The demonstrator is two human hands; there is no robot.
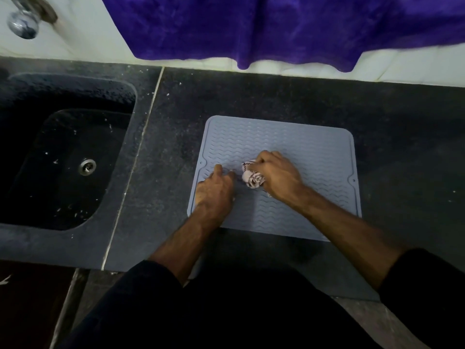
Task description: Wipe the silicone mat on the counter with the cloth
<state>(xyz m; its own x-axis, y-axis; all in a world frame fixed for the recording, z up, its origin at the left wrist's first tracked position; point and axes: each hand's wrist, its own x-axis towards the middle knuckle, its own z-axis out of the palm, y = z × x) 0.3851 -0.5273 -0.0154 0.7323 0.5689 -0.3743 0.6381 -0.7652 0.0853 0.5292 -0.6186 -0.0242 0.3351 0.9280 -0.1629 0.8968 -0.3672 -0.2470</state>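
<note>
A person's right hand (273, 173) grips a bunched cloth (252, 176) against the middle of a blue mat (302, 157) on the dark surface (251, 96), while just beside it the left hand (215, 188) presses fingers on the mat.

2 bare forearms in view, left hand (214, 190) and right hand (275, 176) both uncovered, no rings, watch or gloves visible. dark, near-black sleeves, left sleeve (141, 293) and right sleeve (425, 280), pushed up toward the elbows. torso in the same dark fabric, no logo or markings discernible
</note>
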